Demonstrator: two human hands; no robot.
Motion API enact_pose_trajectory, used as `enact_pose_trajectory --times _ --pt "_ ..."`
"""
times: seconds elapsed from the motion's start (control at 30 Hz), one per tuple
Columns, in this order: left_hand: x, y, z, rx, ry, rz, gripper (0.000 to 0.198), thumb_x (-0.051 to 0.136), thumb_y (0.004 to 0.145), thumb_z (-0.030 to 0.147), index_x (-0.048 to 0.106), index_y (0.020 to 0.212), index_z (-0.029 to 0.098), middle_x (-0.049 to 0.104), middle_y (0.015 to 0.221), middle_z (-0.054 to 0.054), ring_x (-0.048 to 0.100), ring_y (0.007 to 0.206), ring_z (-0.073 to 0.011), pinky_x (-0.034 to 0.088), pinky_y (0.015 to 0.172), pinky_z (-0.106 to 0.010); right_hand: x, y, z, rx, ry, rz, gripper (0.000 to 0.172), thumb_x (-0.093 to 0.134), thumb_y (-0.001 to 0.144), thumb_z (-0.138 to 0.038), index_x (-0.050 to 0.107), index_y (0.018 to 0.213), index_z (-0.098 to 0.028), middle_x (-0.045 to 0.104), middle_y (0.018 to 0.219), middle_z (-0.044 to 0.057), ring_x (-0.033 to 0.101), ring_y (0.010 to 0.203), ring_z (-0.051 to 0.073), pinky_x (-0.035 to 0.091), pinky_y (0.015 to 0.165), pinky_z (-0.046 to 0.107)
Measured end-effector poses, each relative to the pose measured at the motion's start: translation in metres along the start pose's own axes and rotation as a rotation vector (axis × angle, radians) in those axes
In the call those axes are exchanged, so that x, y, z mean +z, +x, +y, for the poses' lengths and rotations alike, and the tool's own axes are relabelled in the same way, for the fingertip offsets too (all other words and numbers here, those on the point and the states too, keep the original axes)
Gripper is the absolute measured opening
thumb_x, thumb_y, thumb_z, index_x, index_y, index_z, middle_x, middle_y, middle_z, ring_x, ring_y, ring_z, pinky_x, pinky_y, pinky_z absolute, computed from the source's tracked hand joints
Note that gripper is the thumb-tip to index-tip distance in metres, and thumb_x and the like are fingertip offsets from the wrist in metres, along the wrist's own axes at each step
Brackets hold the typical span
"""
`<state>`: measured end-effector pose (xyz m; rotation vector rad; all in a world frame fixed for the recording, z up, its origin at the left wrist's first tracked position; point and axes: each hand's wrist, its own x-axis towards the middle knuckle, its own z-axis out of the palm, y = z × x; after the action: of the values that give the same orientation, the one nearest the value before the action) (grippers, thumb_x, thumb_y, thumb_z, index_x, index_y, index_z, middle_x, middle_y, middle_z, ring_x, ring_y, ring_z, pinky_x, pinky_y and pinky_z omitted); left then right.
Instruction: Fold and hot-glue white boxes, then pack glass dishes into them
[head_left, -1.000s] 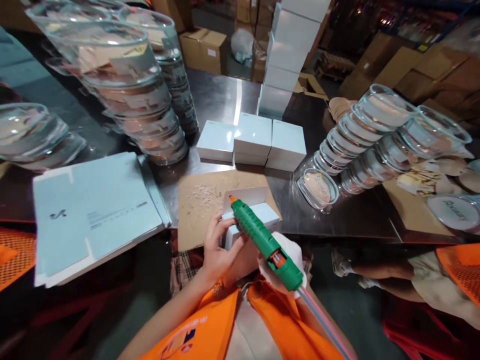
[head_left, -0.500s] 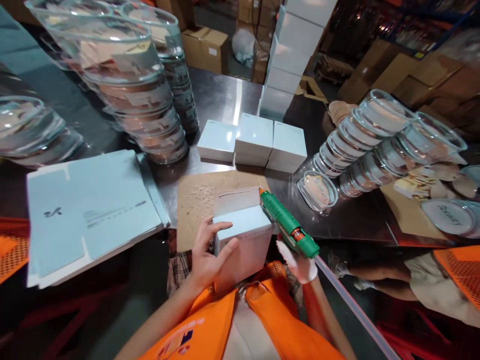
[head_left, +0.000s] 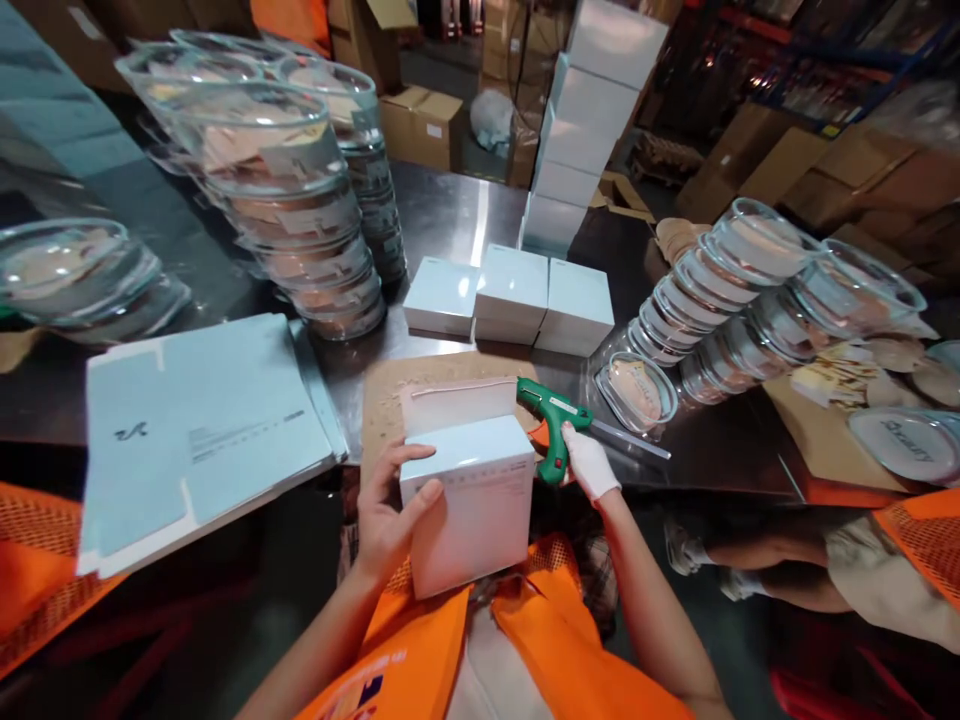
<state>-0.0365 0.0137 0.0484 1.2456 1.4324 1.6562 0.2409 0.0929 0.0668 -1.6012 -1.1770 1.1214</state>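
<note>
My left hand (head_left: 394, 500) is closed around the left side of a white cardboard box (head_left: 472, 520), thumb on its front and fingers on top. The box is tilted toward me, and its flap (head_left: 461, 402) stands open at the far side, with a thin line along the flap's edge. A green glue gun (head_left: 555, 415) with an orange trigger is gripped in my right hand (head_left: 589, 462), which wears a white glove. A clear glue stick (head_left: 630, 440) juts from the gun's rear. The nozzle is hidden or at the flap's right end. Beneath the flap lies a brown cardboard sheet (head_left: 382, 385).
Flat white carton blanks (head_left: 202, 430) are piled at left, below stacked clear containers (head_left: 292, 210). Several white boxes (head_left: 514, 285) stand ahead, before a tall box stack (head_left: 585, 130). More clear containers (head_left: 697, 290) lean at right. Other people in orange vests are at both sides.
The glue gun has swung from pointing up and away to lying nearly level, its stick now toward the right. The box has shifted slightly left and turned its front more toward me.
</note>
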Motion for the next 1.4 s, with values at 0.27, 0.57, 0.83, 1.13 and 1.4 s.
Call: enact_pose_trajectory --times 0.27,0.57,0.83,1.13,1.4 --pt "0.017 0.000 0.007 -0.009 -0.047 -0.129 0.047 0.082 0.074 0.068 0.076 0.091 0.025 0.074 0.102 -0.008 0.063 0.126 -0.0325 0.051 0.106 -0.041 0.018 -0.021 -0.057 -0.065 0.217 -0.295 0.046 0.088 0.071 -0.053 0.081 0.104 -0.021 0.081 0.106 0.005 0.075 0.096 0.023 0.061 0.086 0.035" --pt "0.022 0.009 0.012 -0.025 -0.389 -0.128 0.054 0.082 0.085 0.052 0.060 0.130 0.033 0.071 0.109 -0.006 0.072 0.114 -0.0274 0.058 0.099 -0.042 0.002 -0.024 -0.056 -0.469 0.129 -0.599 0.084 0.049 0.083 -0.095 0.085 0.104 -0.022 0.078 0.125 0.013 0.072 0.120 0.030 0.055 0.108 0.046" --pt "0.018 0.015 0.019 0.093 -0.152 -0.167 0.038 0.076 0.087 0.060 0.075 0.081 0.023 0.066 0.099 -0.010 0.068 0.109 -0.0289 0.057 0.102 -0.048 0.013 -0.032 -0.064 -0.692 -0.107 -0.665 0.035 0.065 0.100 -0.057 0.082 0.112 -0.028 0.078 0.128 0.011 0.070 0.125 0.024 0.054 0.112 0.045" --pt "0.015 0.018 0.013 0.050 -0.187 -0.018 0.033 0.076 0.090 0.054 0.071 0.105 0.025 0.067 0.118 -0.010 0.067 0.124 -0.0283 0.054 0.108 -0.044 0.050 -0.037 -0.041 -0.606 0.233 -0.142 0.028 0.078 0.093 -0.051 0.078 0.093 -0.023 0.063 0.148 0.013 0.074 0.119 0.029 0.056 0.109 0.049" --pt "-0.029 0.049 0.008 -0.147 0.017 -0.304 0.087 0.089 0.075 0.051 0.052 0.151 0.030 0.074 0.126 -0.013 0.076 0.106 -0.0298 0.067 0.083 -0.042 0.068 0.004 -0.066 -0.575 0.353 -0.012 0.052 0.070 0.094 -0.058 0.066 0.139 -0.031 0.043 0.170 0.010 0.061 0.142 0.030 0.056 0.110 0.045"
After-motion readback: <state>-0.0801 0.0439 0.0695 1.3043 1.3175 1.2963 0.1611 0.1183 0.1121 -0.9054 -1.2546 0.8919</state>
